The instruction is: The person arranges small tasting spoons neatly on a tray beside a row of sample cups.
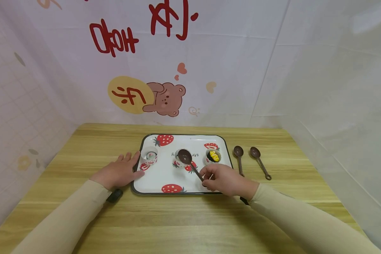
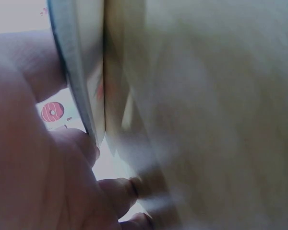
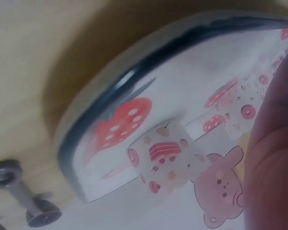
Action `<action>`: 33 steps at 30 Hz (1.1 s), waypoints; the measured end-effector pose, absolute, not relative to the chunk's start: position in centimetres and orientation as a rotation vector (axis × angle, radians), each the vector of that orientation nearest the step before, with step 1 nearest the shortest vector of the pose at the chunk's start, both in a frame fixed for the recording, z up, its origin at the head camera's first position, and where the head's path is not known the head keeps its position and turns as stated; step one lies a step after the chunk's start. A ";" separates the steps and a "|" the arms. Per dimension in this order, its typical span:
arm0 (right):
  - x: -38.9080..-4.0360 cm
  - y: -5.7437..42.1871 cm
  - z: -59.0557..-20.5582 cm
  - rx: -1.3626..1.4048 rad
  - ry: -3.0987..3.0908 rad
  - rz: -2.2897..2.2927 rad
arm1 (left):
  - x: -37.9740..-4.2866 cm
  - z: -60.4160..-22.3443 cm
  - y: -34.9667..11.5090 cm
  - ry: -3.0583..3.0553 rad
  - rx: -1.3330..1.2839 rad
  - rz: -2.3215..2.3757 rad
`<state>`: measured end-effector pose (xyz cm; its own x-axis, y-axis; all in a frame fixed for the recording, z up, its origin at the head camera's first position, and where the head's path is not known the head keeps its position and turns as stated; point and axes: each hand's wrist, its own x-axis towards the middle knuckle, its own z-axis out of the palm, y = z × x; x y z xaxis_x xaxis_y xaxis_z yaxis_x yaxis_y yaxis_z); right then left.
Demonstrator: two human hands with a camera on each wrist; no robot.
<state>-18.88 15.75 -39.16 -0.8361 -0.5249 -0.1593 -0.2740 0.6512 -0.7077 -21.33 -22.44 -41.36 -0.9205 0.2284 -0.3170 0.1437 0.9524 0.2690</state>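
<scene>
My right hand pinches the handle of a dark brown spoon, whose bowl overlaps the middle patterned cup and hides most of its inside. Left of it on the strawberry-print tray stands another small cup with a round, pale-centred piece in it. A third cup, at the right, holds a dark piece with yellow topping. At the tray's left edge lies my left hand, its fingers spread along the rim and the thumb over the inside. The left wrist view shows the thumb and fingers about the tray wall.
Two more brown spoons, a nearer one and an outer one, lie on the wooden table to the right of the tray. Behind the table hangs a white printed cloth, and similar sheets stand at both sides.
</scene>
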 end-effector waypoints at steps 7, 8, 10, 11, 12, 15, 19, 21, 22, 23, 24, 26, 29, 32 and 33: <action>-19.1 14.5 -39.4 -0.660 2.511 -1.029 | -21.4 -41.4 -22.5 2.753 0.271 0.334; -19.2 14.3 -39.4 -0.666 2.510 -1.028 | -21.4 -41.4 -22.5 2.751 0.270 0.333; -19.2 13.9 -39.5 -0.672 2.513 -1.025 | -21.5 -41.5 -22.5 2.747 0.265 0.334; -19.3 13.8 -39.5 -0.672 2.511 -1.029 | -21.5 -41.4 -22.5 2.745 0.262 0.334; -19.3 13.6 -39.5 -0.670 2.511 -1.031 | -21.5 -41.4 -22.5 2.744 0.262 0.335; -19.4 13.1 -39.6 -0.662 2.513 -1.036 | -21.5 -41.4 -22.5 2.745 0.262 0.338; -19.5 12.4 -39.6 -0.653 2.517 -1.025 | -21.4 -41.4 -22.6 2.748 0.266 0.334; -19.5 12.1 -39.6 -0.655 2.528 -1.010 | -21.4 -41.4 -22.6 2.750 0.269 0.332; -19.5 12.0 -39.6 -0.650 2.531 -1.004 | -21.4 -41.4 -22.5 2.749 0.267 0.331; -19.5 11.8 -39.6 -0.649 2.537 -0.998 | -21.4 -41.4 -22.5 2.749 0.266 0.331; -19.5 11.6 -39.6 -0.649 2.542 -0.996 | -21.4 -41.4 -22.5 2.750 0.268 0.331; -19.6 11.4 -39.7 -0.648 2.553 -0.993 | -21.4 -41.4 -22.5 2.749 0.267 0.332; -19.6 10.9 -39.8 -0.637 2.561 -0.992 | -21.4 -41.4 -22.5 2.744 0.254 0.335; -19.7 10.5 -39.8 -0.598 2.545 -1.002 | -21.5 -41.4 -22.5 2.742 0.247 0.336; -19.7 10.4 -39.8 -0.581 2.536 -1.010 | -21.5 -41.5 -22.6 2.743 0.244 0.336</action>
<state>-19.69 10.38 -39.82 -0.8552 -0.4910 -0.1658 -0.2427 0.6621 -0.7090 -21.48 -22.56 -41.46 -0.9181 0.2119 -0.3348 0.1247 0.9566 0.2634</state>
